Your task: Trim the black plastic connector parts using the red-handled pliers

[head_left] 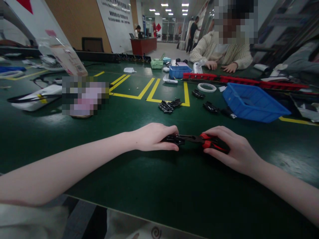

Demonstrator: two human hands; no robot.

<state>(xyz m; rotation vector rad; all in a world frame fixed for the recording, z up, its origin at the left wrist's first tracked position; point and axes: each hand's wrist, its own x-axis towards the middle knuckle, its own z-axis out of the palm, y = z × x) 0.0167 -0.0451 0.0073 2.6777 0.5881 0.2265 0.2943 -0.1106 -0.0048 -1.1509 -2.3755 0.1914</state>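
Observation:
My left hand (156, 136) rests on the green table (159, 186) with its fingers pinched round a small black part (174, 139). My right hand (233, 149) is closed on the red and black handles of a pair of pliers (206, 140). The pliers' dark jaws reach left and meet the black part between my two hands. Both hands lie low on the table, close together near its middle.
More black parts (169, 105) lie beyond my hands by yellow floor-style lines (149, 91). A blue bin (251, 102) stands at the right, a white ring (206, 87) and a red rail (244, 80) behind it. A person in a striped top sits across the table.

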